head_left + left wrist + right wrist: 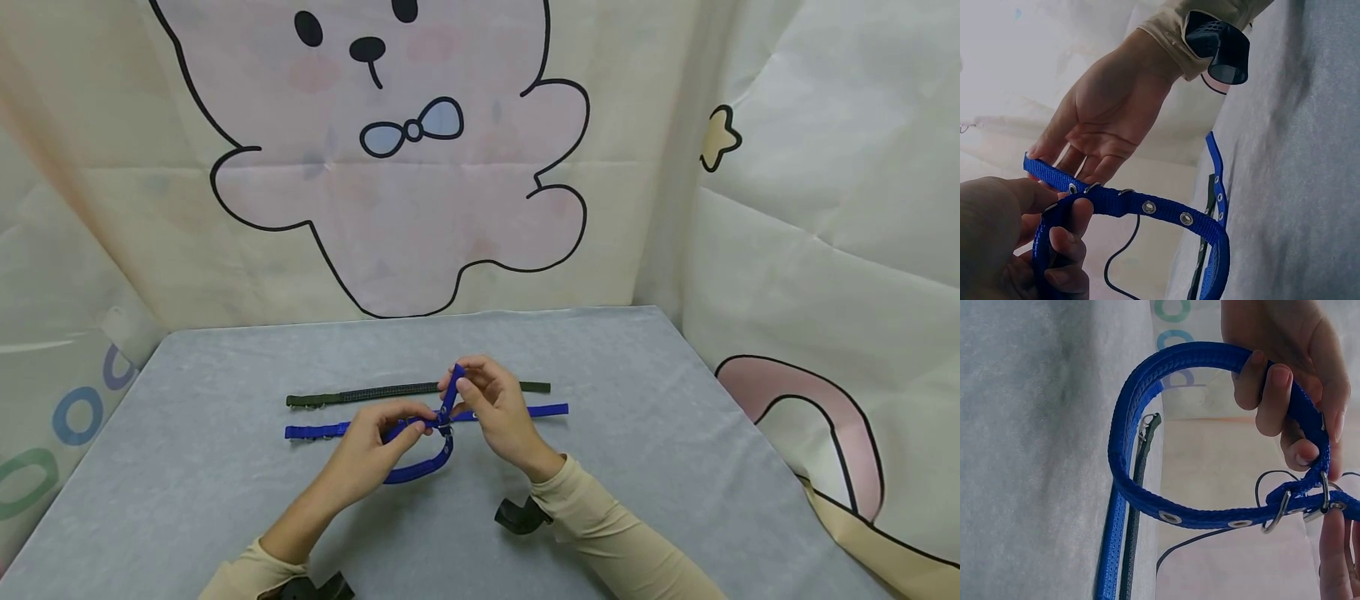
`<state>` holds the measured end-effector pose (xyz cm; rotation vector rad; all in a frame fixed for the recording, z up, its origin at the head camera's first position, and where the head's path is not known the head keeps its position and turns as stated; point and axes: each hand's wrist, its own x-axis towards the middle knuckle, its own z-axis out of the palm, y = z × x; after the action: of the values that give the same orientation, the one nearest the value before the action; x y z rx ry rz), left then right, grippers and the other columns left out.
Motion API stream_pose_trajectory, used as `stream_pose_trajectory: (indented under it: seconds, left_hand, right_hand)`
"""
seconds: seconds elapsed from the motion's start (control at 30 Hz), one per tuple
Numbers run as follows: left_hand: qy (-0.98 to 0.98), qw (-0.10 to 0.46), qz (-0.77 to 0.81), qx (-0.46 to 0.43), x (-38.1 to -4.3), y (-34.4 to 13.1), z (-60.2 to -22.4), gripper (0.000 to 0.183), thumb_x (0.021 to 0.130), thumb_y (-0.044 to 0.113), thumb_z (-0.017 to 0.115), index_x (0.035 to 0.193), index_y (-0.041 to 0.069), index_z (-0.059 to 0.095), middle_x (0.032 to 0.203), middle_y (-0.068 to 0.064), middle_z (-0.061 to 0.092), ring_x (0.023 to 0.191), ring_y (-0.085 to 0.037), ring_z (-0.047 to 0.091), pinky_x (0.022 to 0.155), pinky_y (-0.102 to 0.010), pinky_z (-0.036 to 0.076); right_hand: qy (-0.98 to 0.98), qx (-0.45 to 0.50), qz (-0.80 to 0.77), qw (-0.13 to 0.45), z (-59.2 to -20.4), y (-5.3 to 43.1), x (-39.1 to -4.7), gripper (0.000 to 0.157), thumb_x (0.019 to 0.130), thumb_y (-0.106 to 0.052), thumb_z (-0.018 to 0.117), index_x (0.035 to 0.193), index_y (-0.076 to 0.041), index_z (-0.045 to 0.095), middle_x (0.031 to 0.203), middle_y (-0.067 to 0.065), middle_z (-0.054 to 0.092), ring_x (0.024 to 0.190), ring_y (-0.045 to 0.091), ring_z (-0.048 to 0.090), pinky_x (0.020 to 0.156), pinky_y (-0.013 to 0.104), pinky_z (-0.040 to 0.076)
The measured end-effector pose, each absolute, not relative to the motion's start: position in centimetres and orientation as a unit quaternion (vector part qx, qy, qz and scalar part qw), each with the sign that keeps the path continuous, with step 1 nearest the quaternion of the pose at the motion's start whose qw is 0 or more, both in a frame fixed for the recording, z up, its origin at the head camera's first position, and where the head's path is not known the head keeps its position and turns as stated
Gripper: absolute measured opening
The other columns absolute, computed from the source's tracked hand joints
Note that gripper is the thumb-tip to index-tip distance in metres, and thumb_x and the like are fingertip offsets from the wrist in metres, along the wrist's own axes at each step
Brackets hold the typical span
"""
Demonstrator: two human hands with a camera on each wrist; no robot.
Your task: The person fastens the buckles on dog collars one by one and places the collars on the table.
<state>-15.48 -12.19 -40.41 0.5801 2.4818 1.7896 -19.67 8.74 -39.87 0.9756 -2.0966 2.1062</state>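
Observation:
A blue dog collar [420, 469], bent into a loop, hangs above the table between both hands. My left hand [375, 442] grips its buckle end, fingers curled round the band in the right wrist view. The free end, passed through the metal buckle [1324, 490], is pinched between thumb and fingers of my right hand [498, 408]. Metal eyelets [1149, 207] and a D-ring [1277, 515] show along the band. Beyond the hands, a second blue collar [547, 410] lies stretched flat, partly hidden behind them. Farther back lies a dark green collar [390, 391], also straight.
Grey cloth covers the table [645, 492]. A curtain [615, 275] with a cartoon bear rises at its back edge, with printed sheets on both sides. Black wrist-worn devices [521, 517] sit below each forearm.

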Motion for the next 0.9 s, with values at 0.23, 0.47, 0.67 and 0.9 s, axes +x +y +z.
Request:
stream_pose_trajectory:
  seconds: [0.23, 0.47, 0.67, 0.9]
  left_hand:
    - [0.800, 0.021, 0.572, 0.180, -15.45, -12.10, -40.24, 0.020, 0.102, 0.011, 0.059, 0.116, 0.011, 0.074, 0.108, -0.016, 0.075, 0.095, -0.014, 0.071, 0.082, -0.023, 0.056]
    - [0.800, 0.024, 0.572, 0.178, -15.34, -12.04, -40.19, 0.022, 0.102, 0.010, 0.058, 0.118, 0.010, 0.074, 0.108, -0.013, 0.076, 0.101, -0.029, 0.072, 0.084, -0.022, 0.056]
    - [0.803, 0.024, 0.570, 0.176, -15.35, -12.06, -40.16, 0.023, 0.102, 0.010, 0.059, 0.119, 0.011, 0.074, 0.107, -0.008, 0.076, 0.101, -0.026, 0.072, 0.085, -0.023, 0.056]
    - [0.798, 0.024, 0.574, 0.183, -15.45, -12.18, -40.42, 0.023, 0.103, 0.012, 0.058, 0.120, 0.010, 0.073, 0.111, -0.008, 0.076, 0.102, -0.025, 0.071, 0.087, -0.023, 0.056]
  right_hand:
    - [-0.670, 0.314, 0.673, 0.010, -39.92, 8.67, -19.64, 0.022, 0.107, -0.012, 0.048, 0.120, 0.004, 0.056, 0.110, 0.029, 0.064, 0.097, 0.027, 0.067, 0.076, 0.035, 0.061]
    - [-0.664, 0.318, 0.677, 0.012, -39.99, 8.65, -19.53, 0.021, 0.107, -0.012, 0.050, 0.119, 0.004, 0.057, 0.109, 0.030, 0.063, 0.094, 0.012, 0.067, 0.076, 0.033, 0.061]
    - [-0.673, 0.318, 0.668, 0.015, -40.02, 8.67, -19.54, 0.021, 0.106, -0.011, 0.052, 0.119, 0.004, 0.059, 0.109, 0.030, 0.065, 0.094, 0.013, 0.067, 0.076, 0.033, 0.060]
    - [-0.679, 0.336, 0.653, 0.004, -40.10, 8.69, -19.65, 0.026, 0.103, -0.006, 0.055, 0.124, 0.006, 0.063, 0.114, 0.031, 0.067, 0.101, 0.022, 0.069, 0.081, 0.030, 0.059]
